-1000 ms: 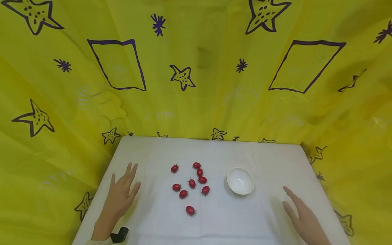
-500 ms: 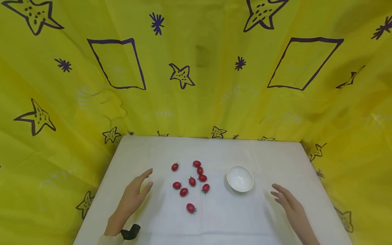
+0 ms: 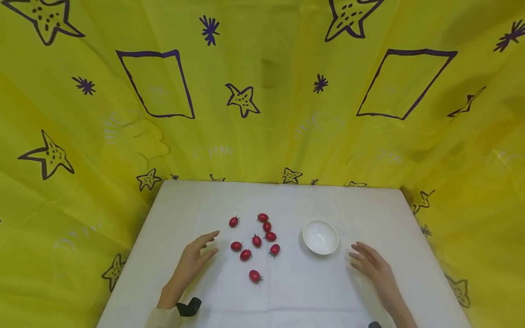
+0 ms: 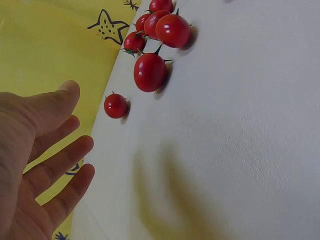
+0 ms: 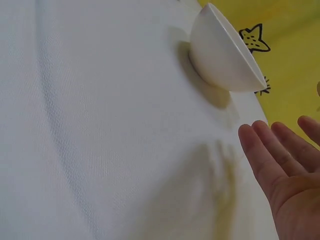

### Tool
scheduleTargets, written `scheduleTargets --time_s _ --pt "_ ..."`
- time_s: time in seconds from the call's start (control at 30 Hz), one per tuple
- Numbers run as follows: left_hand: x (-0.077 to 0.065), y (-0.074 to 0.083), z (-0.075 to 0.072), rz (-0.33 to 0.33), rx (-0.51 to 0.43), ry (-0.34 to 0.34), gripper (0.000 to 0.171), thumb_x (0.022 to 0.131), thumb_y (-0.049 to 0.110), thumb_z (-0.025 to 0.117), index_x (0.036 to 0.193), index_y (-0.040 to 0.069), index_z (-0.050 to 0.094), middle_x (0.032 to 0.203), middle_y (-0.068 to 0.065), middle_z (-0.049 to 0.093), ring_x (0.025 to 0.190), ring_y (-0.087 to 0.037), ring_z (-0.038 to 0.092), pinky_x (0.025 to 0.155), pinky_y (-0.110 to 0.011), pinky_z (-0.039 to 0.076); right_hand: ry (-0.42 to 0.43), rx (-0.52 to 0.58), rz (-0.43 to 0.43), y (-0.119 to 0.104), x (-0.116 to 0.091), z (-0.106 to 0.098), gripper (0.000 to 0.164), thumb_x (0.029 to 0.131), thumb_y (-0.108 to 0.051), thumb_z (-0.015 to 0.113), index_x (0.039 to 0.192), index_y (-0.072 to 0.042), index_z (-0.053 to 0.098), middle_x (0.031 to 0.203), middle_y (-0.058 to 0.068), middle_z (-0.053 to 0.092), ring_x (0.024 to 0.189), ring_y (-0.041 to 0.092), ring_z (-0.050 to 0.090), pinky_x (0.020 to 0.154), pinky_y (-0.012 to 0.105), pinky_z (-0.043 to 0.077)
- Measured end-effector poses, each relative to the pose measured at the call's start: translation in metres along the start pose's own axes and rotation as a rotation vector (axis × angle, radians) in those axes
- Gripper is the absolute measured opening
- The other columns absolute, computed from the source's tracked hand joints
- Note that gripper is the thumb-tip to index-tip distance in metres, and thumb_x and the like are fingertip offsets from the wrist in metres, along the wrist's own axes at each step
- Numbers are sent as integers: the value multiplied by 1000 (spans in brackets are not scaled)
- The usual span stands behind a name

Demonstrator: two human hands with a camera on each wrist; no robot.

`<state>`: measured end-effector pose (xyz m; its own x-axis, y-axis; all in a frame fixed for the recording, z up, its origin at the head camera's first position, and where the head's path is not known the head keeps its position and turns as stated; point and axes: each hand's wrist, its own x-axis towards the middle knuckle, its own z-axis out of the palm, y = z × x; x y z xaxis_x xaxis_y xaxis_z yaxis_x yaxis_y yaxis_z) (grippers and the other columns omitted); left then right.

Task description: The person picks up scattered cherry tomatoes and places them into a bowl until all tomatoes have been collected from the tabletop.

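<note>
Several red cherry tomatoes with green stems lie scattered mid-table; one cherry tomato [image 3: 254, 276] sits nearest the front, another cherry tomato [image 3: 234, 222] at the back left. My left hand [image 3: 196, 256] hovers left of them, fingers extended and relaxed, holding nothing. In the left wrist view, the tomato [image 4: 116, 106] closest to that hand's thumb is apart from it. A small white bowl [image 3: 321, 237] stands upright right of the tomatoes, nothing inside. My right hand [image 3: 372, 265] is just right of the bowl, fingers loosely extended; the right wrist view shows its fingertips [image 5: 245, 131] short of the bowl's rim.
A white cloth covers the table [image 3: 303, 291]. Yellow curtains [image 3: 262, 146] with drawn stars and frames hang behind the table and along both sides. A dark band [image 3: 189, 307] is worn at the left wrist.
My left hand has moved right toward the tomatoes. My right hand has moved left toward the bowl. Tomatoes and bowl stay in place, with a slight shift of the view.
</note>
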<state>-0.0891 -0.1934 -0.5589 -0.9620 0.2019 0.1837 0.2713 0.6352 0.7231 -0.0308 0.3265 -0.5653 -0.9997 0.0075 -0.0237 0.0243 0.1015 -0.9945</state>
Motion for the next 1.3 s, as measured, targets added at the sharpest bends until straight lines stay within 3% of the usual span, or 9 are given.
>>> scheduleTargets --time_s 0.17,0.3,0.4,0.53,0.77,1.0,1.13,1.3 --pt "7 1 11 -49 -24 -12 54 89 6 79 141 11 65 137 -9 70 116 -30 69 99 -49 58 -26 86 111 1 7 4 55 112 -18 48 156 9 28 132 -22 67 116 0 70 93 24 60" --pt "14 1 20 -42 -43 -43 54 89 6 80 140 10 65 136 -9 70 114 -29 69 98 -44 59 -54 93 204 -4 15 8 62 112 -25 49 159 6 24 135 -17 67 118 1 69 96 26 60" --pt "17 2 26 -13 -54 -55 52 88 4 80 138 9 66 133 -11 71 111 -29 69 98 -43 60 -54 43 256 -8 22 11 66 111 -32 51 160 3 24 145 -1 64 117 -2 68 97 25 59" --pt "20 4 34 -21 -54 -74 48 89 4 79 135 11 69 129 -8 72 111 -26 67 101 -47 58 -31 17 264 -7 29 15 64 111 -32 51 160 3 27 155 21 53 114 -4 68 97 26 59" --pt "24 8 42 -51 -49 -137 40 91 8 78 130 15 71 124 1 73 109 -21 67 101 -43 58 -4 97 285 4 37 23 60 110 -24 53 158 4 30 130 -8 71 109 -3 70 97 28 60" --pt "23 7 46 -18 -36 -127 32 91 4 78 122 11 73 117 0 75 103 -22 68 95 -37 59 44 143 324 11 45 30 58 108 -16 55 156 9 32 130 7 65 106 1 70 98 30 59" --pt "21 5 48 13 -4 -122 32 90 3 78 120 9 73 116 -1 75 104 -22 69 95 -42 60 48 140 341 10 48 34 59 109 -17 56 156 8 32 131 8 66 105 2 70 97 28 60" --pt "21 6 51 -37 10 -129 31 92 4 77 122 11 73 118 1 75 110 -20 69 102 -47 57 41 102 362 8 51 40 60 109 -21 55 157 8 32 136 14 65 102 2 70 93 26 61"
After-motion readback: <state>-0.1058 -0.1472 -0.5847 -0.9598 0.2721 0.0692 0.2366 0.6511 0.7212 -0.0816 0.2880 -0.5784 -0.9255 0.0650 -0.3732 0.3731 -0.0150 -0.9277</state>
